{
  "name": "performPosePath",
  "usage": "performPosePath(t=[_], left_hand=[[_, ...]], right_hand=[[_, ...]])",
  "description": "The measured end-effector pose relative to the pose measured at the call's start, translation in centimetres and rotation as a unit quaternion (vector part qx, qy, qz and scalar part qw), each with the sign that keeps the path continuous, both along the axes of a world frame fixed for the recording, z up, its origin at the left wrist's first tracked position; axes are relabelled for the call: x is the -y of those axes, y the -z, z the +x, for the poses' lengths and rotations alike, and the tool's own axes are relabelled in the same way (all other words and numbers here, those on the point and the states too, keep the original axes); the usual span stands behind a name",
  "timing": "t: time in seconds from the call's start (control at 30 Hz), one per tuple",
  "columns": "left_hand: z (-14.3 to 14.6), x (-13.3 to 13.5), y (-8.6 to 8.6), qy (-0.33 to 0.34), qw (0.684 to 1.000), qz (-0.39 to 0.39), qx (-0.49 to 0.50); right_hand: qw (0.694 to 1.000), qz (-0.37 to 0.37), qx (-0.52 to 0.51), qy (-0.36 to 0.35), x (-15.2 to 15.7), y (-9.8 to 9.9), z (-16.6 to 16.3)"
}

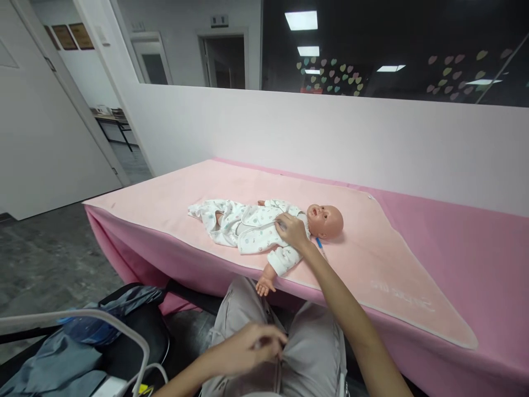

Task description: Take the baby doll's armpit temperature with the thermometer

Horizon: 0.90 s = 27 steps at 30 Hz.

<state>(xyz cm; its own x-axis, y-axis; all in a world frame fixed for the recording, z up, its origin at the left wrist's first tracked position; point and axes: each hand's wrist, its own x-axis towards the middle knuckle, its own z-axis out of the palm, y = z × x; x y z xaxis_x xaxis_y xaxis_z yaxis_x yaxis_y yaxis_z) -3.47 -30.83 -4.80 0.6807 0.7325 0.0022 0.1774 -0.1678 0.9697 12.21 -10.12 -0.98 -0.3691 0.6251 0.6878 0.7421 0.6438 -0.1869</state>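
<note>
A baby doll lies on its back on a pink mat, its head towards the right. It wears a white patterned baby outfit, whose front flap is loose along the near side. My right hand is at the doll's chest, its fingers closed on the cloth near the neckline. One doll arm hangs over the near edge of the table. Over my lap, my left hand is slightly blurred, its fingers loosely apart with nothing visible in them. A thin blue-ended item lies beside the doll's neck, partly behind my right forearm.
The pale pink mat covers much of a table draped in a darker pink cloth. Behind it stands a white wall with glass above. A black chair holding grey fabric is at the lower left, with a pale curved tube in front.
</note>
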Motion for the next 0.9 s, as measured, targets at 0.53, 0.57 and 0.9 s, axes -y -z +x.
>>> performPosePath(t=[0.53, 0.57, 0.9], left_hand=[[0.5, -23.2, -4.2, -0.218, 0.949, 0.17, 0.149], [0.6, -22.9, -3.8, -0.214, 0.947, 0.191, 0.144], [1.6, -21.1, -3.1, -0.3, 0.877, 0.374, 0.04]], right_hand=[[0.995, 0.003, -0.095, -0.019, -0.8, 1.2, 0.4], [0.995, 0.003, -0.095, -0.016, -0.8, 1.3, 0.4], [0.995, 0.015, -0.096, -0.011, -0.8, 1.2, 0.3]])
